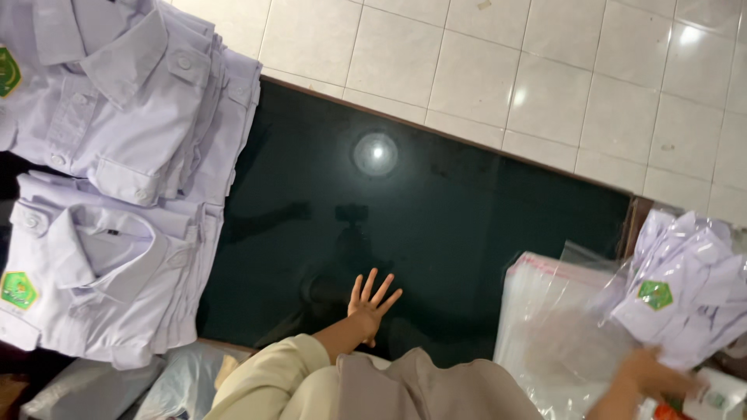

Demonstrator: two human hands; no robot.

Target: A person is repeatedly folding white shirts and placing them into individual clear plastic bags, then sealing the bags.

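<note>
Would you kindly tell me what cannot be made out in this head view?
- Right hand: motion-blurred, so its grip on the bagged shirt is unclear.
- Folded shirt stacks: cut off by the left edge.
- Left hand: touching or hovering over the dark glass tabletop cannot be told.
- Small items at the bottom right corner: cropped.

The setting is a garment packing station, likely in a small uniform shop or tailoring workroom. Indicators: two stacks of folded white uniform shirts (117,101) with green shoulder badges, a pile of clear plastic bags (545,327), and a bagged shirt (685,303). All rest on a dark glass-topped table (436,225) above a pale tiled floor (545,70).
</note>
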